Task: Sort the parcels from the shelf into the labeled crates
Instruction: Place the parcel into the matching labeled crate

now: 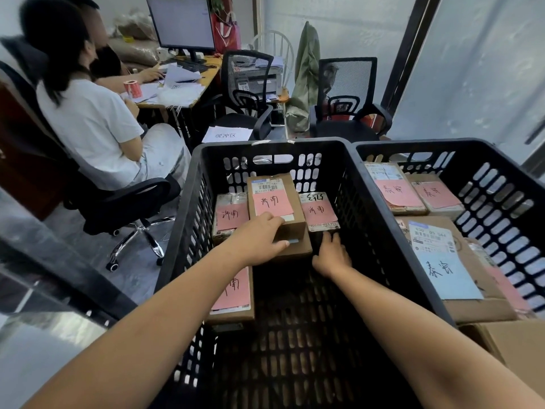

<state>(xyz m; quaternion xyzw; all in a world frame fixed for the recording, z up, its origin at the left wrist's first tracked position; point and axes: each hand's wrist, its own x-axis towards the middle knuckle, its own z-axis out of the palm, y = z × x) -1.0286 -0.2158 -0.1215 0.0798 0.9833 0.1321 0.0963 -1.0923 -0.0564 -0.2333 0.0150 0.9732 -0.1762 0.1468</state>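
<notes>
Two black slatted crates stand side by side, the left crate (pixel 188 202) and the right crate (pixel 501 178). Inside the left one, my left hand (pixel 259 240) grips the near end of a brown cardboard parcel (pixel 275 196) with a pink handwritten label, lying on top of other parcels. My right hand (pixel 331 255) rests in the crate just right of that parcel, fingers toward a small pink-labelled parcel (pixel 320 212). Another pink-labelled parcel (pixel 231 215) lies to the left, and one more (pixel 236 293) under my left forearm.
The right crate holds several parcels, among them a large box with a blue label (pixel 448 273). An open cardboard box (pixel 513 340) sits at the right edge. Two people sit at a desk (pixel 182 93) at left; two black office chairs (pixel 348 113) stand behind the crates.
</notes>
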